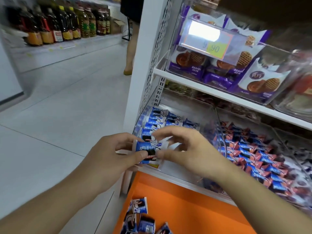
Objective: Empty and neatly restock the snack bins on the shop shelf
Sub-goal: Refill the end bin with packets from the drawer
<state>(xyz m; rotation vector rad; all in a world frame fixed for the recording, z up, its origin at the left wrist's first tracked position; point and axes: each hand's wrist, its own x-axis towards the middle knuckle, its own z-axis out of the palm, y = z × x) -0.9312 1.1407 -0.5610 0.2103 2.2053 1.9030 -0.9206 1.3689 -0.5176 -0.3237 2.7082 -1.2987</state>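
Note:
A clear plastic bin (217,125) on the lower shelf holds neat rows of blue-and-white cookie packets (158,120) at its left side. In front of that bin my left hand (116,154) pinches a small stack of the same blue packets (148,152) between thumb and fingers. My right hand (182,146) is at the stack's right end, thumb and fingers curled onto the top packet's white edge. Several more blue packets (141,217) lie loose on the orange surface (185,208) below.
The neighbouring bin (263,157) to the right is full of blue-and-pink packets. On the shelf above, a clear bin of purple waffle-cookie packs (219,65) carries a yellow price tag (217,48). A person's legs (130,53) stand in the aisle, past bottles (67,24) on the far shelf.

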